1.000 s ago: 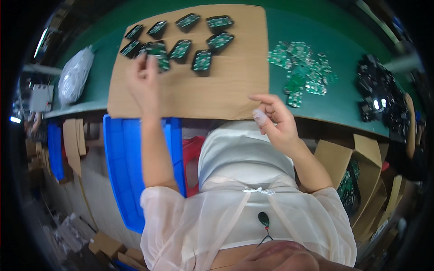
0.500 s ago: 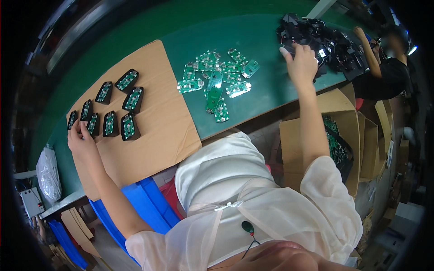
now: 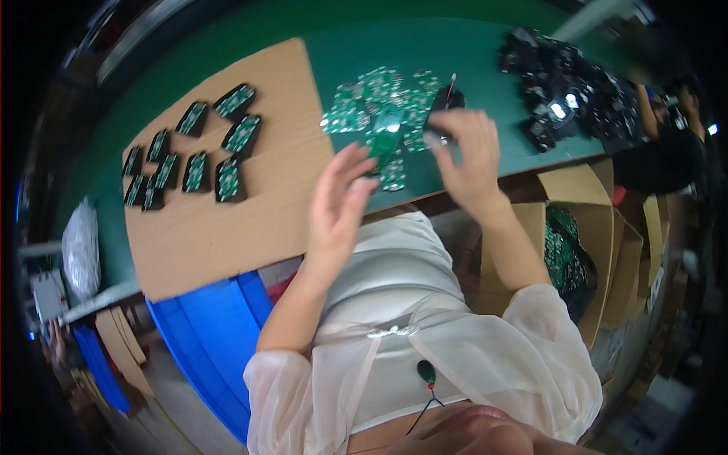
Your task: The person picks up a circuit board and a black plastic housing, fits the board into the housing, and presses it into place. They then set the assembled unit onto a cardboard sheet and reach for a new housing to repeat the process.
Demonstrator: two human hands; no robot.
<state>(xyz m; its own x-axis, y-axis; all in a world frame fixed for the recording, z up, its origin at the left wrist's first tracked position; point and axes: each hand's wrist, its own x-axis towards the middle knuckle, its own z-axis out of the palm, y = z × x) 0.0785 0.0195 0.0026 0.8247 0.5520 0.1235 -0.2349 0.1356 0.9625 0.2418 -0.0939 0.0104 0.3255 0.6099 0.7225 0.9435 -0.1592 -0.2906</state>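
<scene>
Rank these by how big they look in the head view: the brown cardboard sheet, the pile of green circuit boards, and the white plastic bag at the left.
1. Brown cardboard sheet, by far the largest.
2. Pile of green circuit boards.
3. White plastic bag, though the fisheye rim squeezes it, so this last place is unsure.

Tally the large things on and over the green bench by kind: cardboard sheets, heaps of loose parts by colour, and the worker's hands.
Cardboard sheet: 1
Heap of green circuit boards: 1
Heap of black parts: 1
Hands: 2 (left hand, right hand)
Total: 5
</scene>
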